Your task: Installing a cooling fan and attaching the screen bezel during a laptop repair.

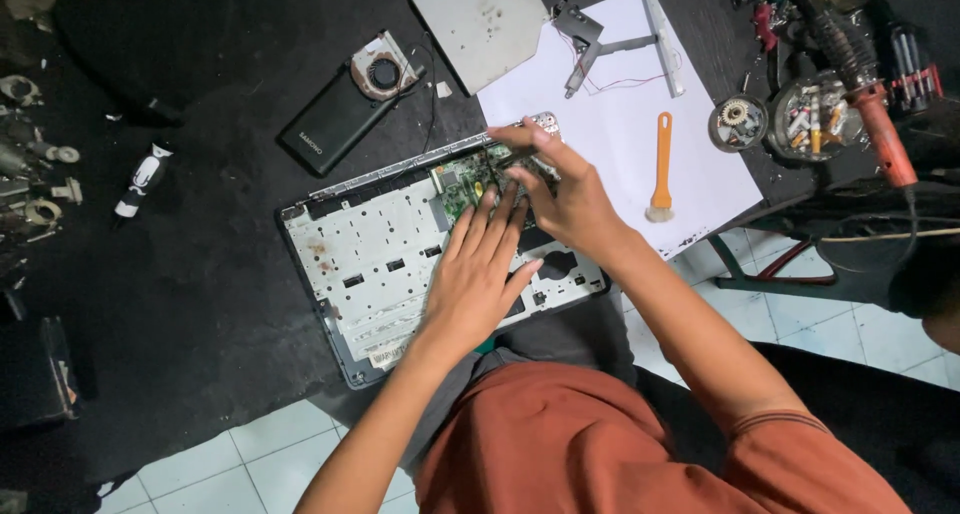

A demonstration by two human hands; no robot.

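Note:
An opened laptop chassis lies upside down on a black mat, its pale inner plate bare. A green circuit board sits at its upper right corner. My left hand rests flat on the chassis, fingers spread toward the board. My right hand reaches over the board and pinches a thin dark tool or part against it; what exactly it grips is too small to tell.
A black battery pack with a cooling fan lies above the chassis. A grey drive cover, white paper with an orange brush, bowls of small parts and a soldering iron lie at right.

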